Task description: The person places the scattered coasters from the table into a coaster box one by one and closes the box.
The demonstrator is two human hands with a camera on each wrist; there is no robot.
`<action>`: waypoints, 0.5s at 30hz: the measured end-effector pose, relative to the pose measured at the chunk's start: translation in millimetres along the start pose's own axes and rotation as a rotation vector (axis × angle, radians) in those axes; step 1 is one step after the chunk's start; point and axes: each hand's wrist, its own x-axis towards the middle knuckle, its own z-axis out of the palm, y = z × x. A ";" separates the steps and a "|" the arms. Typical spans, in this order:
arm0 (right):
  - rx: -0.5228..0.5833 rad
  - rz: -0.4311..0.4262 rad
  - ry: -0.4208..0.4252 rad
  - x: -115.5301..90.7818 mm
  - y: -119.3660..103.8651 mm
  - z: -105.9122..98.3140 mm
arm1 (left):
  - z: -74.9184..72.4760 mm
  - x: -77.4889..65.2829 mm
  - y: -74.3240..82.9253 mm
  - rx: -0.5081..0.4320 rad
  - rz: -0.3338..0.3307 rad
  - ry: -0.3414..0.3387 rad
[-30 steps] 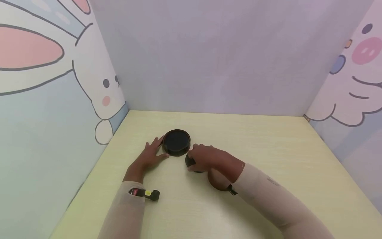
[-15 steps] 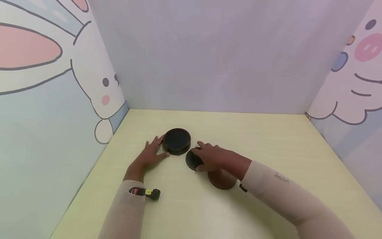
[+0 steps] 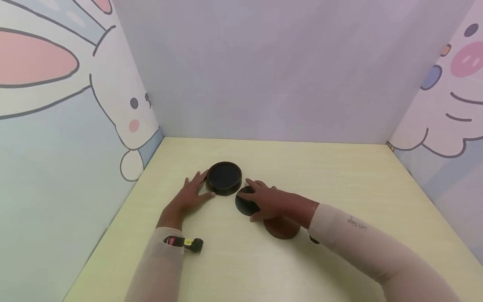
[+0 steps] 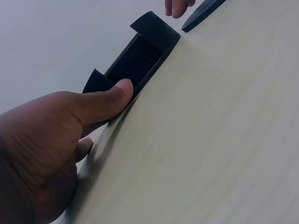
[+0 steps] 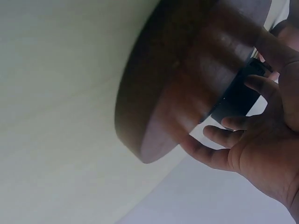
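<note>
A round black coaster holder (image 3: 224,178) sits on the table; the left wrist view shows a stack of thin dark layers through its side opening (image 4: 135,58). My left hand (image 3: 190,195) holds its left side between thumb and forefinger. Just to the right lies a flat black round coaster (image 3: 245,203), its stitched edge visible in the left wrist view (image 4: 203,15). Over that coaster my right hand (image 3: 268,200) has its fingers spread, partly covering it; whether the fingertips touch it, I cannot tell. A thick brown disc (image 3: 282,228) lies partly under my right wrist, glossy on top (image 5: 187,98).
The pale wooden table (image 3: 226,260) meets a plain lilac wall (image 3: 264,71) at the back. Side walls with cartoon drawings bound the left and right. A strapped camera (image 3: 194,244) sits on my left wrist.
My right hand has loosened and spread its fingers, shifting slightly right, so more of the black coaster shows. The left hand and the holder stay in place.
</note>
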 end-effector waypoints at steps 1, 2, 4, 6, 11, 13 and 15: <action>0.004 -0.008 0.004 -0.3 1.5 0.9 | 0.0 0.2 0.5 0.002 0.003 0.001; 0.006 -0.014 0.007 -0.6 2.7 1.8 | 0.0 0.1 1.0 0.003 0.004 0.001; 0.014 -0.019 0.010 -0.7 4.6 3.3 | 0.0 0.1 1.8 0.001 -0.004 -0.001; 0.023 -0.016 0.006 -0.9 5.9 4.4 | -0.2 -0.2 2.3 0.001 -0.007 -0.003; 0.027 -0.003 0.001 -0.9 7.4 6.6 | -0.3 -0.4 2.7 0.001 -0.012 -0.005; 0.016 -0.005 0.007 -1.0 8.0 6.9 | -0.2 -0.3 2.4 0.004 -0.007 -0.003; -0.002 -0.010 0.010 -1.3 8.7 6.8 | -0.2 -0.1 2.0 0.005 -0.001 0.000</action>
